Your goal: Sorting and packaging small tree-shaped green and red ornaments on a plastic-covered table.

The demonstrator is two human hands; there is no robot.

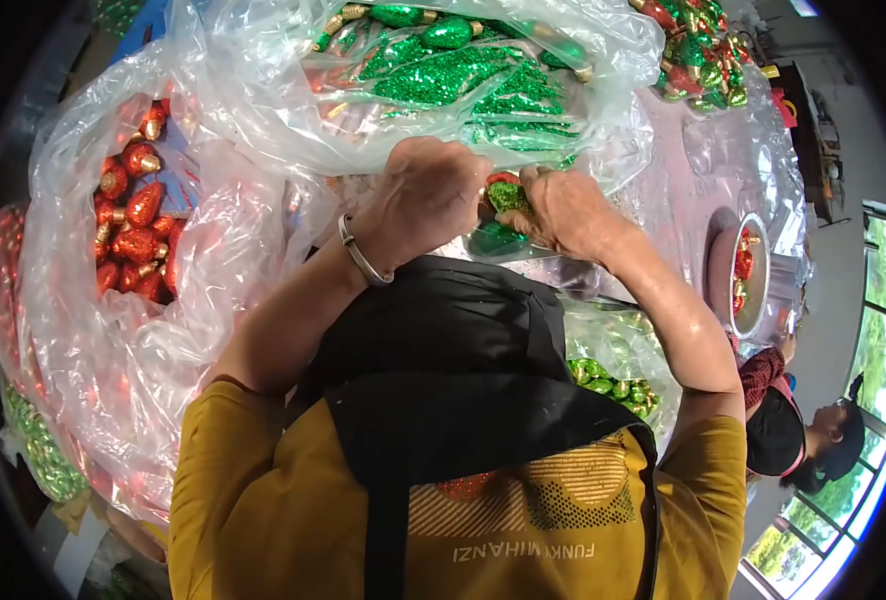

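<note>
Close in front of my chest, my left hand is curled closed, a silver bracelet on its wrist. Its fingertips are hidden on the far side, so what they hold does not show. Just to the right, my right hand pinches at a small clear plastic bag with glittery ornaments in it. A green glitter ornament shows between the two hands, with a bit of red above it. Lower in the bag lies a darker green ornament.
Beyond my hands lies a large clear bag of green glitter ornaments. Red bulb-shaped ornaments fill another bag at left. Mixed ornaments are heaped far right, above a white-rimmed tub. Another person is at right.
</note>
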